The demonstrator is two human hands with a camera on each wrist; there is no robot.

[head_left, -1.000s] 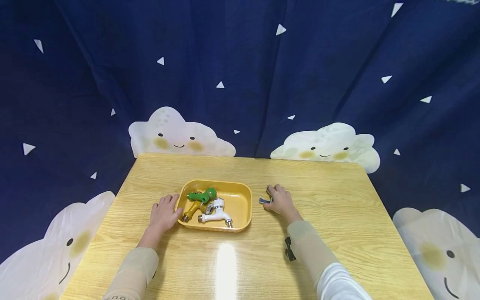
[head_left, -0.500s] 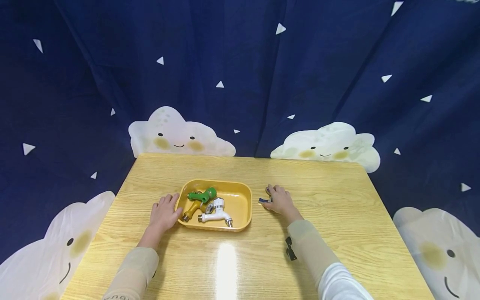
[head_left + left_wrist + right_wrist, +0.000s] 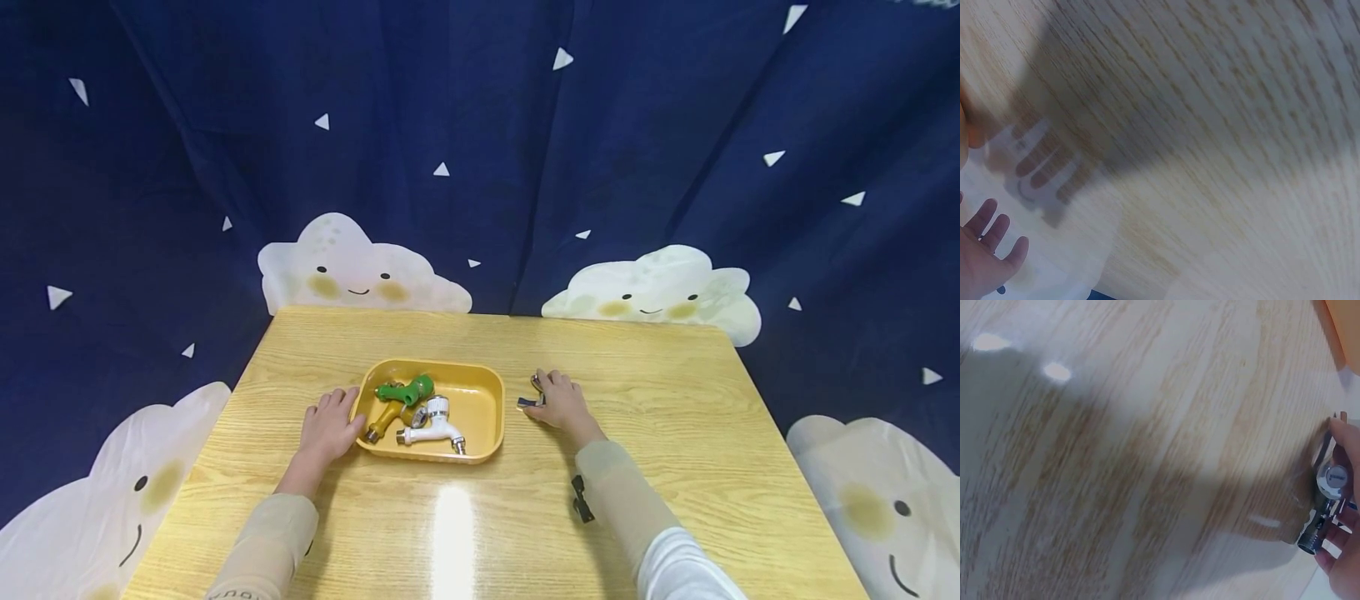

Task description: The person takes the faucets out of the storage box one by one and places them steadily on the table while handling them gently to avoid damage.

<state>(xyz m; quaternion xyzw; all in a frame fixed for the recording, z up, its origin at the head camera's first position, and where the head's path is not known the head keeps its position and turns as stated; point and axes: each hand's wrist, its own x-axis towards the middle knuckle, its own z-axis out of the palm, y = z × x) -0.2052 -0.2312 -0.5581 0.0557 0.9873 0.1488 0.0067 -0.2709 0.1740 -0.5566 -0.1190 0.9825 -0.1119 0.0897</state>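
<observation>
A yellow plastic tray (image 3: pixel 480 412) holds a green tap (image 3: pixel 408 391), a mustard-yellow tap (image 3: pixel 384 421) and a white tap (image 3: pixel 435 432), all lying in its left and middle part. My left hand (image 3: pixel 324 427) rests against the tray's left rim, its fingers extended; the left wrist view shows the fingers (image 3: pixel 999 228) spread apart. To the right of the tray, my right hand (image 3: pixel 564 404) grips a chrome tap (image 3: pixel 1333 481) at the tabletop, thumb on one side and fingers on the other. Most of that tap is hidden by the hand in the head view.
The wooden table (image 3: pixel 675 433) spreads around the tray and both hands. Behind it hangs a dark blue curtain (image 3: pixel 480 150) with white triangles and smiling clouds. A black strap piece (image 3: pixel 582 500) sits by the right forearm.
</observation>
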